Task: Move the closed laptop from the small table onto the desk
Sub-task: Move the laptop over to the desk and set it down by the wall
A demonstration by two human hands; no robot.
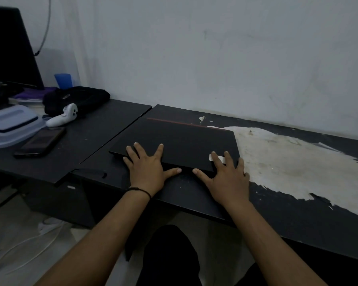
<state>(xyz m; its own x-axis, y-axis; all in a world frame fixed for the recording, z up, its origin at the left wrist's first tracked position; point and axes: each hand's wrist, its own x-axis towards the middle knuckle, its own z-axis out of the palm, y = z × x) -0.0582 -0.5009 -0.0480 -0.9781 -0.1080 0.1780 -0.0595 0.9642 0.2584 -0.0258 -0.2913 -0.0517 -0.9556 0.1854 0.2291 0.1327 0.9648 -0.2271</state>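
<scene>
A closed black laptop (180,139) with a thin red stripe along its far edge lies flat on the dark tabletop (298,219) whose veneer is peeled to a pale patch on the right. My left hand (147,168) rests flat on the lid's near left part, fingers spread, thumb lying just in front of the front edge. Over the near right corner, my right hand (225,176) lies the same way, fingers on a white sticker. Neither hand grips the laptop. A second dark tabletop (87,141) adjoins on the left.
The left tabletop carries a black phone (40,142), a white controller (63,116), a black bag (77,98), a blue cup (63,80), a lidded plastic box (8,124) and a dark monitor (8,48). A wall runs behind. A white cable (29,244) lies on the floor.
</scene>
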